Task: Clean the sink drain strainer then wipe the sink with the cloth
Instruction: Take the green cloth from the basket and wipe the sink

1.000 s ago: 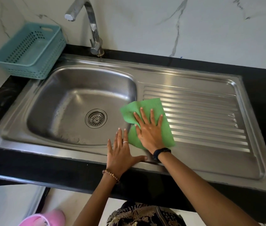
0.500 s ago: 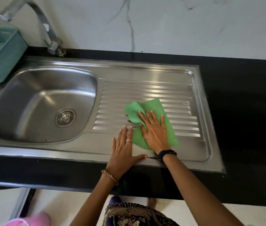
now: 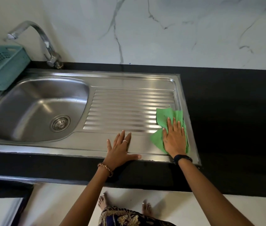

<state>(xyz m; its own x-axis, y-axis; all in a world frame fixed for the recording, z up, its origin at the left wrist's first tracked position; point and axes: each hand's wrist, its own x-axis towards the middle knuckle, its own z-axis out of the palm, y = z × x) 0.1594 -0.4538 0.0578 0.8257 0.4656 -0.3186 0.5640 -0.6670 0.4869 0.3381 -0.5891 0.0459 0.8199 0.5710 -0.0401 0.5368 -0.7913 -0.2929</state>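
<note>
Nearest to me, my left hand (image 3: pixel 118 150) lies flat on the front flange of the sink (image 3: pixel 86 147), fingers straight and spread, thumb out along the rim toward my other hand; it holds nothing and acts as a brace. Just to its right, my right hand (image 3: pixel 175 137) presses palm-down on the green cloth (image 3: pixel 164 115), fingers straight and close together, none curled round the fabric. The cloth sits at the far right end of the ribbed drainboard (image 3: pixel 125 110), directly under my right palm, with loose folds showing beyond the fingertips and to the left of the hand, its right edge at the raised border next to the black counter (image 3: pixel 226 111). Finding: the unwiped run lies to the left of the cloth, and the ribs run left to right, so I judge the next stroke should follow them back toward the basin (image 3: pixel 36 110). The right hand is the one on the cloth; the left is nearer the basin. The drain strainer (image 3: pixel 60 123) is seated in the basin floor, well apart from both hands. Further back stand the tap (image 3: pixel 47 44) and a teal basket (image 3: pixel 0 66) by the marble wall
</note>
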